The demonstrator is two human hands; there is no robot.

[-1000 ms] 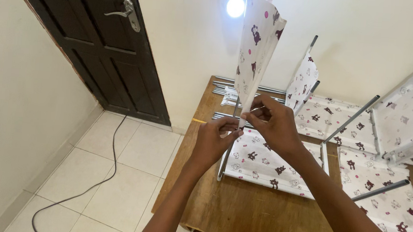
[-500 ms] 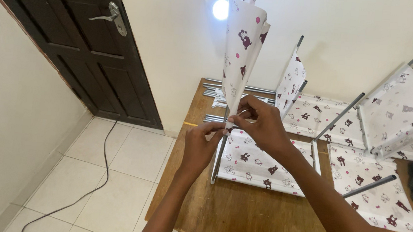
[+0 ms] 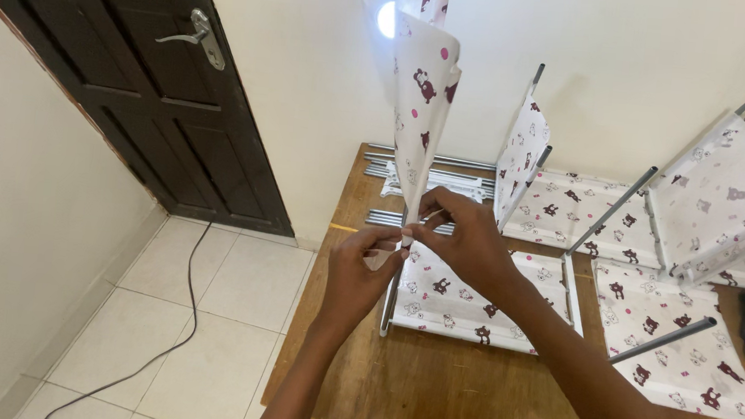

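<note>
Upright, the fabric panel (image 3: 422,97) rises from both hands' pinching fingertips (image 3: 414,231).

A wooden table (image 3: 427,403) is being shown against the wall. Patterned fabric panels (image 3: 463,300) with metal rods (image 3: 662,339) and a bundle of loose tubes (image 3: 390,219) are being borne on it.

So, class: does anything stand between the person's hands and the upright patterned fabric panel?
Nothing visible does. The left hand and the right hand already pinch the lower end of the fabric panel, above the wooden table.
</note>
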